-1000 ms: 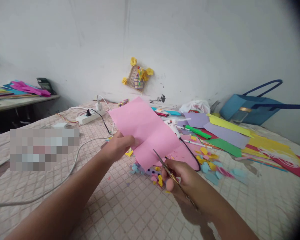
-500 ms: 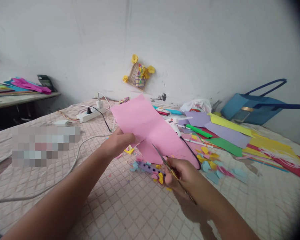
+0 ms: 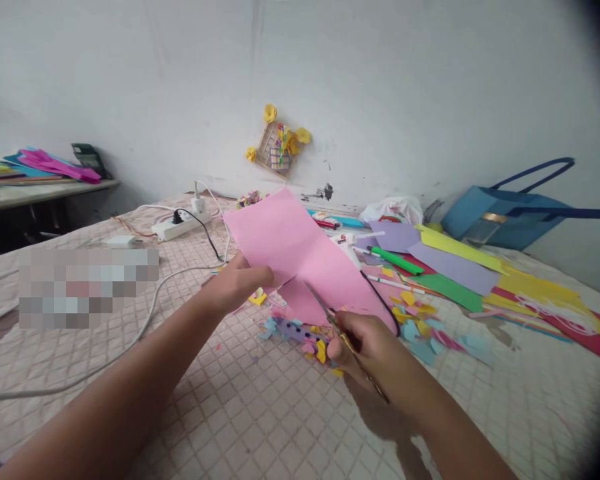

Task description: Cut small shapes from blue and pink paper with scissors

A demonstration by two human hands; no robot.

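Note:
A large pink paper sheet (image 3: pixel 290 240) is raised over the table, with a slit running into it near its middle. My left hand (image 3: pixel 243 283) pinches the sheet at its left edge, thumb on top. Gold-handled scissors (image 3: pixel 347 340) are gripped in my right hand (image 3: pixel 363 347), their blade lying against the lower part of the sheet. Below the paper lies a dotted purple strip (image 3: pixel 295 330) with small coloured paper pieces around it.
Cut paper petals (image 3: pixel 415 313) and coloured sheets (image 3: pixel 455 263) lie to the right, near a blue bag (image 3: pixel 505 213). Behind the pink sheet is a white glue gun (image 3: pixel 347 247). A power strip (image 3: pixel 180 227) and white cable (image 3: pixel 153 300) are on the left.
The view has shifted slightly. Both hands keep their hold on the pink sheet and the scissors, with hardly any other movement.

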